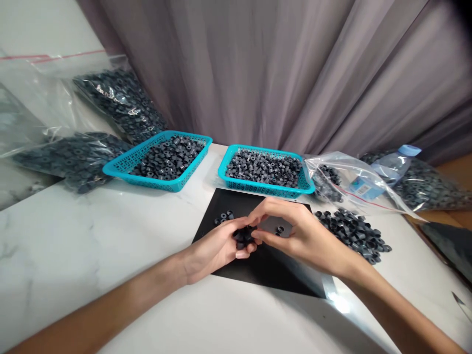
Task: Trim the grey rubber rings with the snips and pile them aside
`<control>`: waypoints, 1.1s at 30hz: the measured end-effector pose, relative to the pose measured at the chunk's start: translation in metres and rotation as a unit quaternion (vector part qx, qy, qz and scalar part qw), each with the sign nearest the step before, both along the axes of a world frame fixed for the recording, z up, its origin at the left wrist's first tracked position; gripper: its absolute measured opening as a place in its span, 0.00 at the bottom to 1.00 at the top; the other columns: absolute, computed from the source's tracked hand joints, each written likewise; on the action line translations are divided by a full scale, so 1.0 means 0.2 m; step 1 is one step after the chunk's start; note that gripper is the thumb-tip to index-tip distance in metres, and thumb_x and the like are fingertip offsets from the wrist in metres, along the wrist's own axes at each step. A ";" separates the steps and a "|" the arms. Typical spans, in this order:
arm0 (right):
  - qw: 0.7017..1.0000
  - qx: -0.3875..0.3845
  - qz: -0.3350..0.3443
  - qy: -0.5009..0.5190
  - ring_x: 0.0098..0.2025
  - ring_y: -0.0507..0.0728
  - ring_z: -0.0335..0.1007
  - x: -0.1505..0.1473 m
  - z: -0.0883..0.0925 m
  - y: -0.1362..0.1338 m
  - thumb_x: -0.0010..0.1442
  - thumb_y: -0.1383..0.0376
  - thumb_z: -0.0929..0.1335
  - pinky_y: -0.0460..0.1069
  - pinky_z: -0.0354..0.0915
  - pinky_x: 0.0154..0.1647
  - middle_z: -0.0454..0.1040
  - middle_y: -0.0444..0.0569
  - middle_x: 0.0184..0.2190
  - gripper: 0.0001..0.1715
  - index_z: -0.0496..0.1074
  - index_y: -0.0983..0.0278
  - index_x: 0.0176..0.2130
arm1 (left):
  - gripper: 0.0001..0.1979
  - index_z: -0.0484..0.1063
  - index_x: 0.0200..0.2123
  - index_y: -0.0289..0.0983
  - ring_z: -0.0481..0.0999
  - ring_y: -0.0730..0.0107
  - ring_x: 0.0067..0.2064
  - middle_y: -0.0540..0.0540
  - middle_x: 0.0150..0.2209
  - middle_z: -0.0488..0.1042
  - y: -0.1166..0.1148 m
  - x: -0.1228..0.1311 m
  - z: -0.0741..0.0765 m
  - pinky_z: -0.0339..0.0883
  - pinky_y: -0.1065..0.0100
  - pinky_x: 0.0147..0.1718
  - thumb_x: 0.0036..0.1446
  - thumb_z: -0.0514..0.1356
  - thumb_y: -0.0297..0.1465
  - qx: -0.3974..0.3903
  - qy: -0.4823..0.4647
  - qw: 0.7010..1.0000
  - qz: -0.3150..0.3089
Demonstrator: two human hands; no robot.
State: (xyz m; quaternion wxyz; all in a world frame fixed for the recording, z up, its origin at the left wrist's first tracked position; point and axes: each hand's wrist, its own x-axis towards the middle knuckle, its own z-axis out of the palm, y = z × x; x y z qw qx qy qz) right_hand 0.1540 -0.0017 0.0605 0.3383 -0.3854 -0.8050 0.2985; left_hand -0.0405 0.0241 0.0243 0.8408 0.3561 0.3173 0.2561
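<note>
Cupped over a black mat [258,265], my left hand [217,246] holds several small black ring-shaped parts [243,237] in its curled fingers. My right hand [291,231] meets it from the right, thumb and forefinger pinched at the edge of those parts. Whatever sits between these two fingertips is too small and covered to make out. A few loose rings [224,217] lie on the mat beyond my left hand. Another couple of rings [280,229] show through the gap under my right hand's arched fingers.
Two turquoise baskets [177,185] [265,189] of such parts stand behind the mat. A loose pile [356,236] lies at right. Filled plastic bags [118,101] lean at left; more bags and a water bottle [396,164] are at back right. A grey curtain [236,73] hangs behind.
</note>
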 end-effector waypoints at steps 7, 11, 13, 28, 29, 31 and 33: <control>0.999 -0.016 0.019 0.020 0.44 0.55 0.74 -0.03 -0.03 -0.01 0.64 0.72 0.68 0.51 0.72 0.47 0.77 0.47 0.44 0.12 0.73 0.60 0.46 | 0.10 0.72 0.37 0.34 0.64 0.77 0.29 0.48 0.33 0.66 0.01 -0.01 -0.02 0.51 0.76 0.22 0.64 0.59 0.36 -0.021 0.004 1.000 0.005; 0.999 -0.013 -0.012 0.034 0.45 0.55 0.75 0.00 -0.04 0.02 0.65 0.69 0.68 0.51 0.71 0.50 0.77 0.47 0.44 0.10 0.73 0.60 0.47 | 0.10 0.71 0.38 0.33 0.64 0.79 0.28 0.48 0.32 0.67 0.02 -0.01 -0.02 0.48 0.78 0.21 0.66 0.57 0.34 -0.025 0.017 0.999 0.021; 0.998 0.012 -0.054 0.012 0.44 0.55 0.74 0.02 -0.05 0.04 0.67 0.68 0.67 0.52 0.71 0.48 0.76 0.48 0.42 0.08 0.73 0.60 0.46 | 0.09 0.71 0.37 0.33 0.65 0.80 0.28 0.46 0.33 0.69 0.02 -0.02 0.01 0.48 0.79 0.20 0.66 0.57 0.33 -0.002 0.037 0.999 0.026; 0.984 -0.004 -0.095 -0.154 0.34 0.53 0.68 -0.11 -0.31 0.02 0.64 0.72 0.67 0.48 0.64 0.37 0.71 0.44 0.36 0.07 0.71 0.60 0.41 | 0.10 0.69 0.34 0.33 0.56 0.84 0.25 0.51 0.33 0.63 0.15 -0.13 0.05 0.43 0.79 0.20 0.64 0.60 0.34 0.141 0.114 0.981 0.064; 0.984 -0.005 -0.101 -0.149 0.32 0.52 0.67 -0.12 -0.32 0.02 0.62 0.74 0.67 0.47 0.62 0.35 0.70 0.43 0.35 0.09 0.70 0.60 0.39 | 0.10 0.69 0.34 0.33 0.56 0.83 0.25 0.51 0.32 0.63 0.14 -0.12 0.05 0.44 0.79 0.20 0.64 0.60 0.35 0.140 0.121 0.982 0.048; 0.983 0.001 -0.116 -0.146 0.30 0.51 0.64 -0.12 -0.32 0.01 0.60 0.76 0.66 0.47 0.60 0.33 0.69 0.42 0.33 0.10 0.69 0.61 0.36 | 0.11 0.70 0.34 0.33 0.57 0.81 0.26 0.51 0.31 0.63 0.11 -0.11 0.06 0.46 0.77 0.21 0.64 0.59 0.36 0.140 0.135 0.981 0.019; 0.982 0.010 -0.126 -0.137 0.29 0.51 0.63 -0.11 -0.29 0.01 0.60 0.76 0.66 0.47 0.59 0.32 0.68 0.42 0.32 0.09 0.68 0.61 0.34 | 0.12 0.70 0.35 0.33 0.58 0.79 0.27 0.50 0.31 0.64 0.09 -0.09 0.07 0.48 0.75 0.23 0.65 0.58 0.37 0.137 0.138 0.981 0.001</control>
